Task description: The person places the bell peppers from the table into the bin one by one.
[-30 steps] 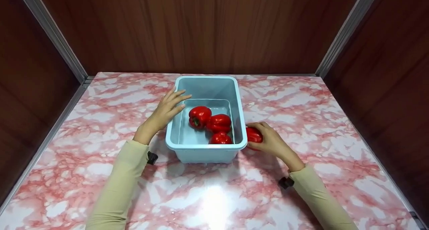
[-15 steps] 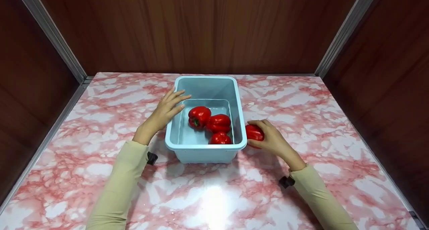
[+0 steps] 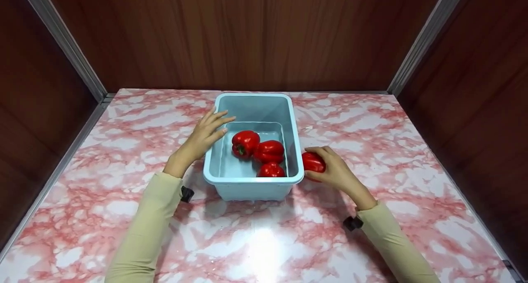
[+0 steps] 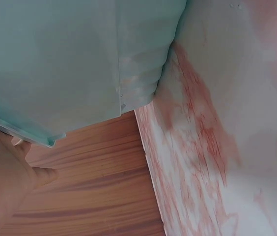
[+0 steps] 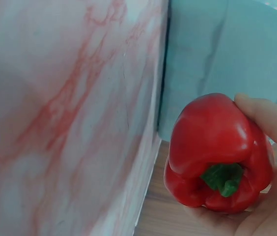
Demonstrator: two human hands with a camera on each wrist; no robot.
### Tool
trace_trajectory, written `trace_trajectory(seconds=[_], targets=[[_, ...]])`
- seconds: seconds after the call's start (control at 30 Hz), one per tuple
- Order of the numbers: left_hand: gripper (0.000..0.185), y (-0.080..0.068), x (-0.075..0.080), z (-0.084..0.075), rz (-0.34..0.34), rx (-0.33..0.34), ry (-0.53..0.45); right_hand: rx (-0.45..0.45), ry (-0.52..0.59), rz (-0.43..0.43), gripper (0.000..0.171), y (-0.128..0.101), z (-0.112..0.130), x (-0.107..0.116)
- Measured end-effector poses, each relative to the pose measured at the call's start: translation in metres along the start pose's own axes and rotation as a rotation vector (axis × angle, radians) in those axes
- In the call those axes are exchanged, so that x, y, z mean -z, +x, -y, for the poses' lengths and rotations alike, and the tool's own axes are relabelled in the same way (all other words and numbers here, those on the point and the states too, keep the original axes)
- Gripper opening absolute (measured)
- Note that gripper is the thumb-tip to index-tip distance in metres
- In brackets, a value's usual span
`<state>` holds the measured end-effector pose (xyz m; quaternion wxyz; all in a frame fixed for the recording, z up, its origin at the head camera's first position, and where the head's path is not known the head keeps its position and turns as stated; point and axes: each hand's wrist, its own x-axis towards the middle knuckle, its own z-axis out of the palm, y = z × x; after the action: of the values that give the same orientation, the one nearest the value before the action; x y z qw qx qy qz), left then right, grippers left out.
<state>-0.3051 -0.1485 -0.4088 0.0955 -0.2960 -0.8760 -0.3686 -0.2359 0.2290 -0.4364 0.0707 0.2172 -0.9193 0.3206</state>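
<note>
A light blue plastic bin stands in the middle of the table, with three red bell peppers lying inside it. My left hand rests over the bin's left rim, fingers spread and fairly straight. In the left wrist view, part of that hand shows at the rim. Just outside the bin's right wall, my right hand grips another red bell pepper between thumb and fingers. The right wrist view shows this pepper's green stem and the thumb on its side.
The table has a pink and white marbled top. Dark brown wood panels close it in at the back and both sides, with grey metal posts at the corners. Each wrist wears a small black device.
My right hand and the bell pepper it grips have risen slightly beside the bin. My left hand stays at the left rim.
</note>
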Motion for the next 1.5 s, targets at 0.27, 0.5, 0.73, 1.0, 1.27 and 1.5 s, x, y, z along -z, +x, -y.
trace_trajectory(seconds=[0.27,0.5,0.73,1.0,1.27,1.5], targets=[[0.042,0.000,0.001,-0.001,-0.009,0.001,-0.002,-0.002,0.008,-0.002,0.060,0.000,0.001,0.000],[0.043,-0.002,0.002,-0.001,0.005,0.014,0.007,-0.008,0.011,-0.005,0.061,-0.001,0.003,0.001],[0.041,0.001,0.000,-0.001,0.007,0.003,-0.001,-0.032,0.008,0.004,0.061,-0.002,0.000,0.004],[0.044,0.003,0.000,-0.003,0.024,0.015,0.014,-0.038,0.012,-0.003,0.062,-0.002,0.000,0.007],[0.044,0.000,0.000,-0.001,0.023,0.021,0.015,-0.033,0.016,-0.012,0.060,-0.001,0.001,0.010],[0.044,-0.001,0.002,0.000,0.014,0.013,0.004,-0.014,0.011,-0.025,0.060,0.002,0.003,0.011]])
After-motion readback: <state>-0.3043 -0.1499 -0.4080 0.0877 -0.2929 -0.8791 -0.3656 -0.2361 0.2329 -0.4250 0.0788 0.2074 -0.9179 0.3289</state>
